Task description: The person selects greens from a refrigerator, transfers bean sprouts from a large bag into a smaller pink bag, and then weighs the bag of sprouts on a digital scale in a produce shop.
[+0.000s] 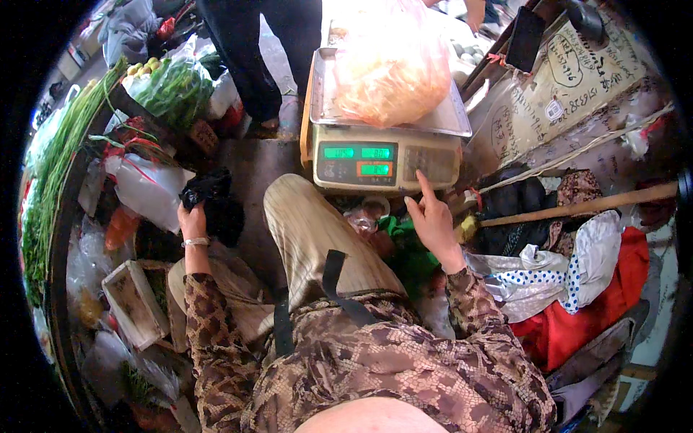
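My left hand [192, 221] grips a crumpled black plastic bag [219, 197] beside my left knee. A digital weighing scale [357, 183] stands in front of me with its green-lit displays [354, 159] on. On its metal tray [324, 111] rests a pinkish translucent plastic bag [392, 89] of pale orange contents, too washed out to identify. My right hand [437, 224] holds nothing; its index finger points at the lower edge of the scale's keypad [430, 162]. Whether the fingertip touches the keypad, I cannot tell. The thumb is spread from that finger, and the others are curled.
Beyond the scale stands a person in dark trousers [238, 43]. Long green stalks [59, 195] and bagged green vegetables [176, 89] line the left, above a wooden box [135, 306]. At right are a handwritten board [574, 92], a wooden pole [584, 204] and red cloth [590, 303].
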